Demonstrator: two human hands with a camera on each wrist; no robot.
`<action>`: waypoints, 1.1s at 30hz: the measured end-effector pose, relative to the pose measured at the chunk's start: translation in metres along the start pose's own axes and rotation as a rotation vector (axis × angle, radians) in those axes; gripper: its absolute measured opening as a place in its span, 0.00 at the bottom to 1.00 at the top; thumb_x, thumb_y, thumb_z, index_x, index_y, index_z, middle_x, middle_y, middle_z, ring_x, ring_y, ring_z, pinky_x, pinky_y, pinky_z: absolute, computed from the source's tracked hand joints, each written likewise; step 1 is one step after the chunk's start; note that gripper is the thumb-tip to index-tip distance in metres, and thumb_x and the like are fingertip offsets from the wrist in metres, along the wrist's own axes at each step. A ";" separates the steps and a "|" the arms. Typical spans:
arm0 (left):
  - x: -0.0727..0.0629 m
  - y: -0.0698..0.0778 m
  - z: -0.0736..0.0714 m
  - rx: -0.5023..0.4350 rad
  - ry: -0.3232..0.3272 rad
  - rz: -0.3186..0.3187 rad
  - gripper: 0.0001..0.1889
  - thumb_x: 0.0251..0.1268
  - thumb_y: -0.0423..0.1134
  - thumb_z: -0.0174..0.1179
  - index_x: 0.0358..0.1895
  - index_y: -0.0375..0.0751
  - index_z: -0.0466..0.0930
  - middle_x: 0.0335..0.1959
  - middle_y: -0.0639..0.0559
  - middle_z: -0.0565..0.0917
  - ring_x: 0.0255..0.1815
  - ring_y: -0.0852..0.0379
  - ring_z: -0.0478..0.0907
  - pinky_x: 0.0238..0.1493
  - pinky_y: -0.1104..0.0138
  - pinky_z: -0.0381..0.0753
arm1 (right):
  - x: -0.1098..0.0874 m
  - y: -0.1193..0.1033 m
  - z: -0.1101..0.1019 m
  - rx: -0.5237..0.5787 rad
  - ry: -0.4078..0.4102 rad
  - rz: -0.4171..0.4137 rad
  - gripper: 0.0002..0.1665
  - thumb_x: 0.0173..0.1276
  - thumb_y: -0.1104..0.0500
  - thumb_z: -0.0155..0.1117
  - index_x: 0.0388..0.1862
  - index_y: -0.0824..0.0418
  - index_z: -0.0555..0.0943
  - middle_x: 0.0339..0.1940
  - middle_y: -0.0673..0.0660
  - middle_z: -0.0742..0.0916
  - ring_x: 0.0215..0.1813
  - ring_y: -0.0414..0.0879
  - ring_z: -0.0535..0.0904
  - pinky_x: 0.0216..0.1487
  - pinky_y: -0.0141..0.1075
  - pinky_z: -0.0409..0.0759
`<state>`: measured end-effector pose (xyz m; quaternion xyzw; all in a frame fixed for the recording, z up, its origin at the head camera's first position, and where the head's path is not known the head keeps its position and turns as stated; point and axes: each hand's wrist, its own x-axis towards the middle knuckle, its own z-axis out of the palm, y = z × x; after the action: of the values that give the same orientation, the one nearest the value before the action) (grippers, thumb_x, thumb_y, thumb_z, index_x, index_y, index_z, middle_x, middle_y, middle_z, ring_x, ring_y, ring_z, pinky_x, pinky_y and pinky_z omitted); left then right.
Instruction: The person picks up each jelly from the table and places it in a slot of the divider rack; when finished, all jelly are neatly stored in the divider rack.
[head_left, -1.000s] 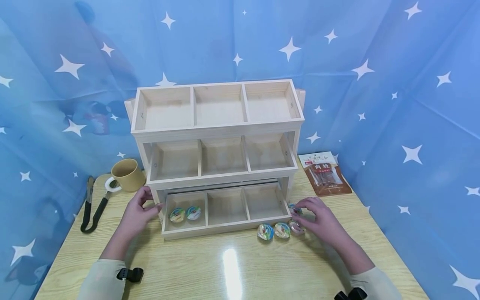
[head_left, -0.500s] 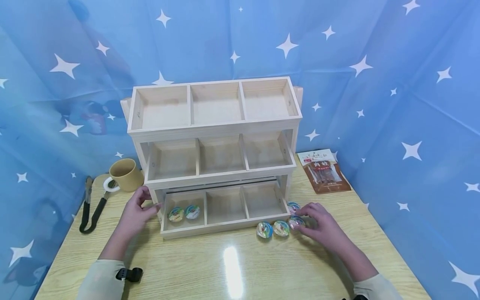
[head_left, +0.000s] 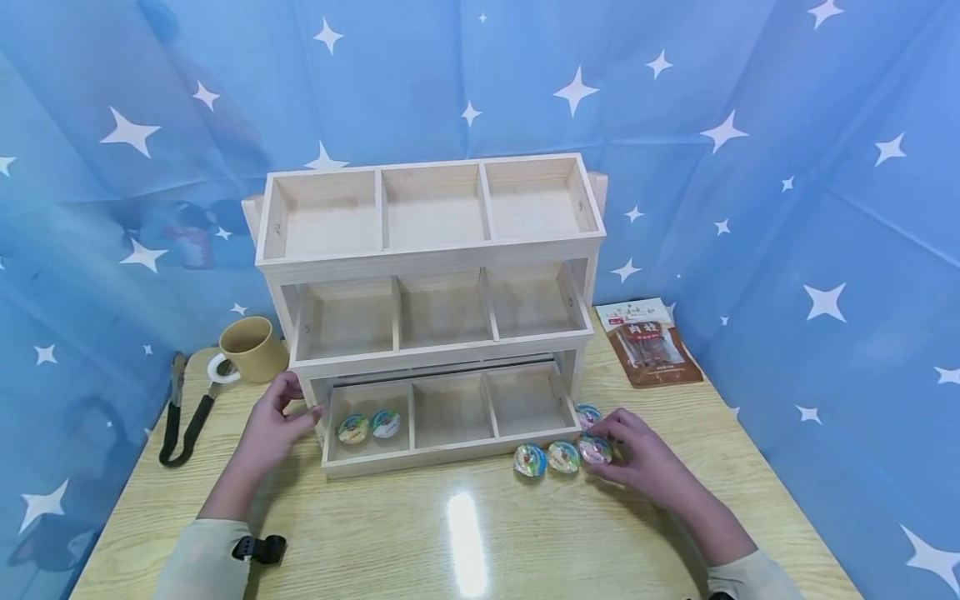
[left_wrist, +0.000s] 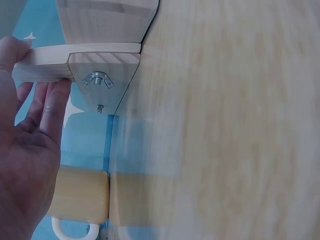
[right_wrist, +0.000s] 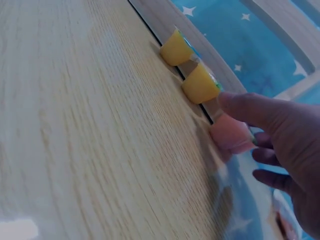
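Observation:
My left hand (head_left: 272, 423) grips the left side of a three-tier wooden rack (head_left: 435, 265); in the left wrist view thumb and fingers lie on opposite faces of its wooden side piece (left_wrist: 45, 72). At the rack's front right corner, my right hand (head_left: 639, 454) has thumb and fingers around a pink jelly cup (right_wrist: 231, 132), which stands on the table. Two yellow jelly cups (right_wrist: 199, 86) line up beside it, and another jelly cup (head_left: 587, 416) is behind it, partly hidden by the hand. Two more cups (head_left: 369, 427) sit in the bottom tier's left compartment.
A tan mug (head_left: 258, 354) with a white handle and black-handled tongs (head_left: 193, 429) are left of the rack. A brown snack packet (head_left: 648, 350) lies at the right. Blue star-patterned cloth (head_left: 750, 208) surrounds the table (head_left: 390, 542) at the back and sides.
My right hand has shifted slightly, its thumb and fingers now to either side of the pink cup, which shows more clearly. The left hand keeps its hold on the rack.

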<state>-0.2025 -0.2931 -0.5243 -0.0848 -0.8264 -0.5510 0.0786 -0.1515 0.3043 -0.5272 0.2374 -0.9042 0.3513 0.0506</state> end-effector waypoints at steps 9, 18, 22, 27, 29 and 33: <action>0.001 -0.001 -0.001 0.000 -0.001 0.007 0.22 0.75 0.27 0.69 0.65 0.31 0.72 0.57 0.41 0.81 0.55 0.62 0.80 0.51 0.74 0.86 | 0.000 -0.003 0.000 -0.001 -0.007 0.009 0.27 0.58 0.63 0.91 0.56 0.54 0.89 0.49 0.45 0.82 0.50 0.41 0.80 0.52 0.38 0.87; 0.001 0.000 -0.001 0.008 0.009 -0.001 0.22 0.74 0.26 0.69 0.65 0.32 0.73 0.56 0.41 0.81 0.55 0.63 0.80 0.52 0.75 0.85 | 0.007 -0.016 -0.012 -0.032 0.060 -0.032 0.28 0.56 0.68 0.90 0.54 0.55 0.87 0.50 0.45 0.83 0.49 0.41 0.80 0.50 0.37 0.86; 0.001 0.001 -0.001 0.024 0.015 0.002 0.22 0.74 0.26 0.69 0.65 0.32 0.73 0.56 0.38 0.81 0.55 0.62 0.80 0.52 0.75 0.84 | 0.017 -0.025 -0.013 -0.020 0.096 -0.070 0.29 0.55 0.69 0.90 0.54 0.56 0.88 0.50 0.46 0.84 0.49 0.41 0.79 0.50 0.40 0.86; 0.001 0.001 0.000 0.026 0.016 0.008 0.22 0.75 0.27 0.69 0.65 0.31 0.73 0.56 0.36 0.82 0.55 0.62 0.80 0.52 0.74 0.84 | 0.033 -0.040 -0.002 0.033 0.100 -0.083 0.29 0.55 0.70 0.89 0.55 0.58 0.88 0.52 0.47 0.84 0.50 0.42 0.80 0.51 0.39 0.87; 0.001 0.001 0.000 0.017 0.015 0.010 0.22 0.75 0.26 0.69 0.65 0.31 0.74 0.57 0.36 0.82 0.55 0.62 0.80 0.52 0.74 0.84 | 0.040 -0.048 0.004 0.058 0.091 -0.085 0.30 0.54 0.70 0.88 0.56 0.59 0.88 0.52 0.48 0.84 0.51 0.42 0.80 0.51 0.38 0.88; 0.000 0.003 0.001 -0.008 0.010 0.016 0.22 0.74 0.25 0.69 0.66 0.30 0.73 0.58 0.35 0.81 0.55 0.63 0.80 0.52 0.74 0.85 | 0.054 -0.062 0.016 0.079 0.067 -0.099 0.30 0.55 0.69 0.86 0.58 0.58 0.88 0.53 0.49 0.82 0.52 0.43 0.81 0.52 0.36 0.89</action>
<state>-0.2016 -0.2914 -0.5223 -0.0890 -0.8230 -0.5542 0.0868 -0.1691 0.2328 -0.4870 0.2720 -0.8746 0.3913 0.0887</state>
